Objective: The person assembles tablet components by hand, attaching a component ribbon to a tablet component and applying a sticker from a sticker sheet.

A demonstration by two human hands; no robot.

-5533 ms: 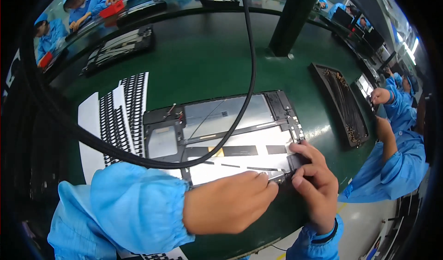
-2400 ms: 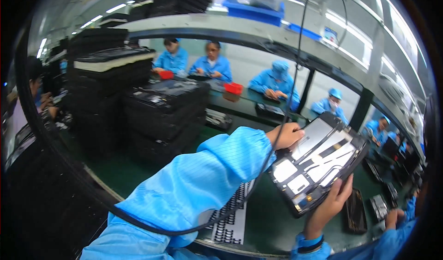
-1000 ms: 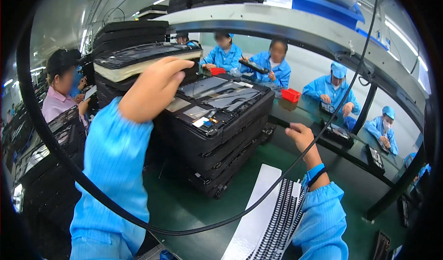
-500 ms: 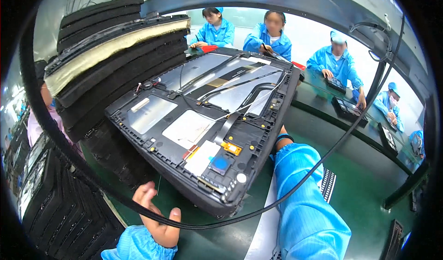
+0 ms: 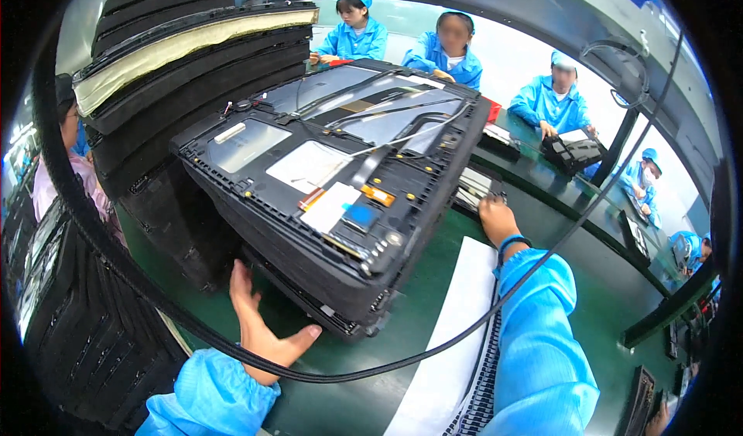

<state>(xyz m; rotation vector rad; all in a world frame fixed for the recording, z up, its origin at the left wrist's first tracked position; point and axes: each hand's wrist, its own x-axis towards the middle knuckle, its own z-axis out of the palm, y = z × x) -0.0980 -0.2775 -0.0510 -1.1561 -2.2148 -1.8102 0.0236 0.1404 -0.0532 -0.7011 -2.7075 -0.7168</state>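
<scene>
A stack of black foam trays (image 5: 255,219) stands in front of me, with an open tablet-like device (image 5: 309,174) lying in the top one. The device shows silver plates, thin cables, an orange connector and a blue square part. My left hand (image 5: 267,324) is beside the stack's near left side, thumb and fingers spread, with nothing in it. Past the stack's right side, my right hand (image 5: 499,218) has its fingers closed at the near edge of a black-framed panel (image 5: 474,187). Part of that panel is hidden behind the stack.
A taller stack of black foam trays (image 5: 193,95) rises at the left, more trays (image 5: 101,359) below it. A black cable (image 5: 371,376) loops across the view. A white sheet (image 5: 441,343) and a black slotted strip (image 5: 484,366) lie on the green table. Several people in blue (image 5: 553,95) work opposite.
My right hand has come out from behind the stack and now shows at the panel. My left hand has opened wider and moved slightly up. The view has shifted a little.
</scene>
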